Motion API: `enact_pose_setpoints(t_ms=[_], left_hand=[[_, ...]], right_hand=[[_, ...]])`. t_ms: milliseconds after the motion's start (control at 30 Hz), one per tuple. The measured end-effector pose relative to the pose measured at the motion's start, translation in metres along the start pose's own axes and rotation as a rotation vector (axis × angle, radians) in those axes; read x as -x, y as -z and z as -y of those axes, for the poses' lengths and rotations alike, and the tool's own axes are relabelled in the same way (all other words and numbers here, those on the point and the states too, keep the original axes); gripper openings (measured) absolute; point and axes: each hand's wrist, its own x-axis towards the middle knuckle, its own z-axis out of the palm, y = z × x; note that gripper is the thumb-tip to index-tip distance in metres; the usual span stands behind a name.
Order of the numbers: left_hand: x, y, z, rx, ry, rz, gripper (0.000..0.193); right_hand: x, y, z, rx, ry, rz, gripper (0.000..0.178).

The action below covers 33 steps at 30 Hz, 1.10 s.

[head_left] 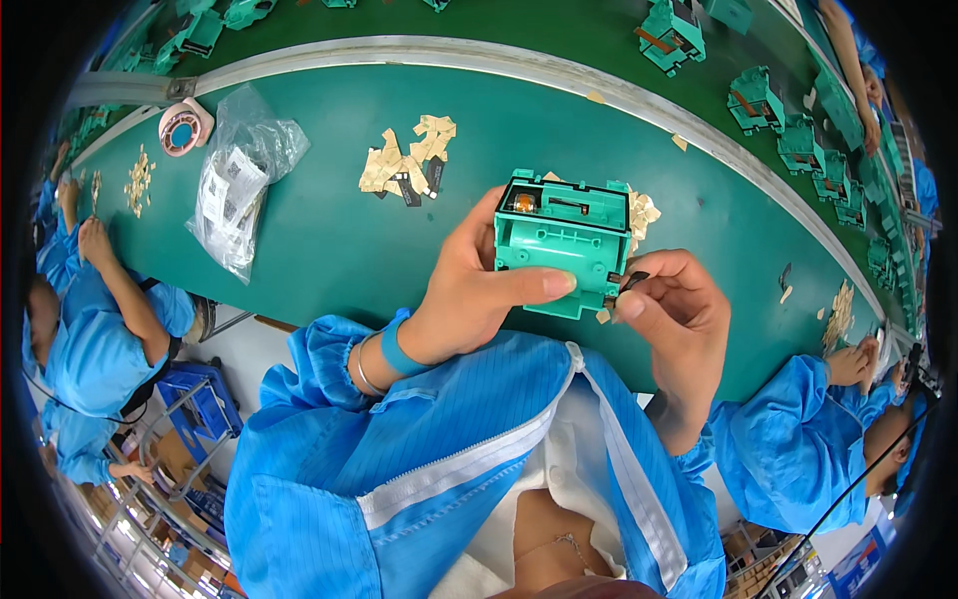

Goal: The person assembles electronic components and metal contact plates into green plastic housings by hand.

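Observation:
My left hand [474, 270] is wrapped round a green plastic housing [564, 245], its thumb lying across the rounded front. A black gasket line edges the housing's upper opening, where a small orange-and-metal part shows. At the housing's lower right corner, my right hand [684, 314] pinches a small black strip [634, 281] between thumb and forefinger. The strip touches or nearly touches the housing; I cannot tell which. Behind the housing lies a pile of cream paper backings [642, 215], partly hidden by it.
Cream backings with black pieces [407, 165] lie on the green table [329, 230]. Left of them are a clear plastic bag [235, 200] and a pink-and-white round object [185, 128]. Beyond a metal rail [479, 50], several green housings [753, 100] stand. Co-workers in blue sit on both sides.

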Motion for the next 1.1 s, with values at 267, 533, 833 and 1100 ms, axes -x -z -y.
enact_pose_setpoints(t_ms=[267,533,833,1100], left_hand=[[-0.005,0.014,0.012,0.195,0.1,0.018,0.054],[-0.004,0.012,0.012,0.213,0.115,0.058,0.056],[-0.005,0.004,0.018,0.196,0.084,0.095,0.071],[-0.005,0.019,0.025,0.352,0.152,0.2,0.052]], right_hand=[[0.013,-0.011,0.003,0.333,0.167,-0.131,0.046],[-0.001,-0.009,0.0,0.537,0.705,-0.189,0.036],[-0.006,-0.012,-0.012,0.457,0.633,-0.223,0.016],[-0.008,-0.019,-0.011,0.494,0.658,-0.203,0.015]])
